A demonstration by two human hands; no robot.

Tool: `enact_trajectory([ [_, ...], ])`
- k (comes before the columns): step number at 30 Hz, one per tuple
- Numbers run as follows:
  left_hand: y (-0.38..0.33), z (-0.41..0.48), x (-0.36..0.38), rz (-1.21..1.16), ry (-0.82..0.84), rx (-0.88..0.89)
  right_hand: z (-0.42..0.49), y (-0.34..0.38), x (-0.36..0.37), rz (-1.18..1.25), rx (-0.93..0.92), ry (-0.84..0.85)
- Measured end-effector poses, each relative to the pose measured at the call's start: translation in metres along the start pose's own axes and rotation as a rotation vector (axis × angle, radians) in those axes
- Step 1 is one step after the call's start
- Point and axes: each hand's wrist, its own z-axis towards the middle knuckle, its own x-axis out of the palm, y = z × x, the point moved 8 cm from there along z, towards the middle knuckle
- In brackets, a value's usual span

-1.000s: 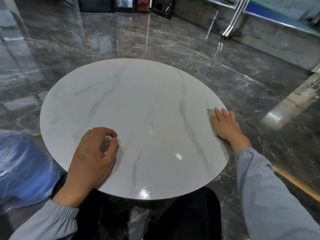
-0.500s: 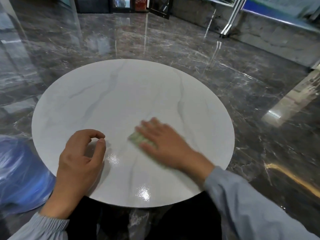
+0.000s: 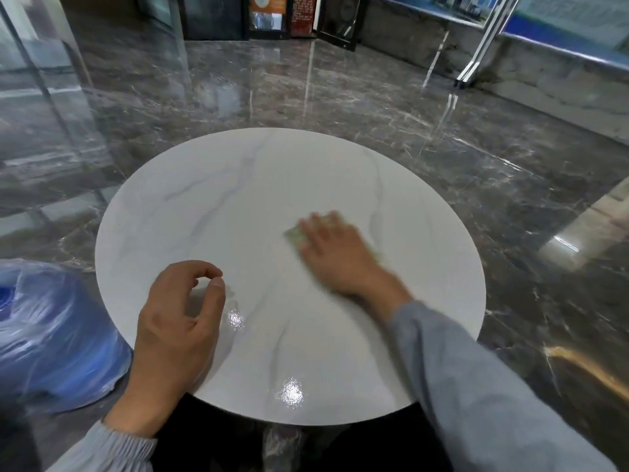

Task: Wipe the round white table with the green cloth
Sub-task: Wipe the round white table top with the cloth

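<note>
Green cloth point(image 3: 293, 235): under right hand, a little right of bench middle; only one corner visible, beside the fingertips; long axis not clear, blurred.
Right hand point(image 3: 335, 253): flat on cloth, fingers straight, pressing down.
Left hand point(image 3: 177, 321): near front-left edge, fingers loosely curled, holding nothing, well apart from cloth.
Bench point(image 3: 238, 199): round, white, grey veins, glossy; widest bare area to the left of cloth.
Room: dark polished marble floor point(image 3: 442, 137); blue plastic bag point(image 3: 51, 335) beside bench at left.

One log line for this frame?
phase: wiping | right hand: flat on green cloth, mid-table, motion-blurred | left hand: loosely curled, empty, resting on round white table
</note>
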Motion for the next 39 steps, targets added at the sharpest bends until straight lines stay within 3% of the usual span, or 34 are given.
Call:
enact_trajectory([
  [3,-0.001,0.0,-0.004,-0.028,-0.018,-0.016,-0.049,0.136,0.015,0.123,-0.424,0.011],
  [6,-0.002,0.001,-0.006,-0.03,-0.024,-0.024,-0.058,0.144,0.013,0.169,-0.515,0.011],
  [9,0.002,0.002,-0.001,0.001,0.019,-0.034,-0.021,0.063,0.003,0.199,-0.259,0.009],
  [16,-0.002,-0.001,0.008,0.072,0.101,0.002,-0.02,-0.228,-0.001,0.206,0.531,0.005],
  [19,-0.003,-0.001,0.007,0.067,0.095,-0.001,-0.02,-0.271,-0.003,0.282,0.677,0.027],
  [22,0.001,-0.001,0.007,0.05,0.081,-0.045,-0.009,-0.259,-0.013,0.295,0.745,0.047],
  [24,0.002,0.001,0.003,0.024,0.051,-0.086,0.014,-0.219,-0.022,0.276,0.643,0.071],
  [28,0.0,0.002,-0.008,-0.024,-0.039,-0.105,0.047,-0.055,-0.03,0.143,0.124,0.1],
  [33,0.006,0.003,-0.017,-0.097,-0.113,-0.147,-0.048,0.122,0.0,0.06,-0.46,0.051],
  [36,0.007,0.003,-0.016,-0.128,-0.105,-0.163,-0.108,0.13,0.011,0.093,-0.62,0.045],
  [39,0.006,0.003,-0.014,-0.138,-0.1,-0.134,-0.108,0.091,0.008,0.127,-0.573,0.046],
])
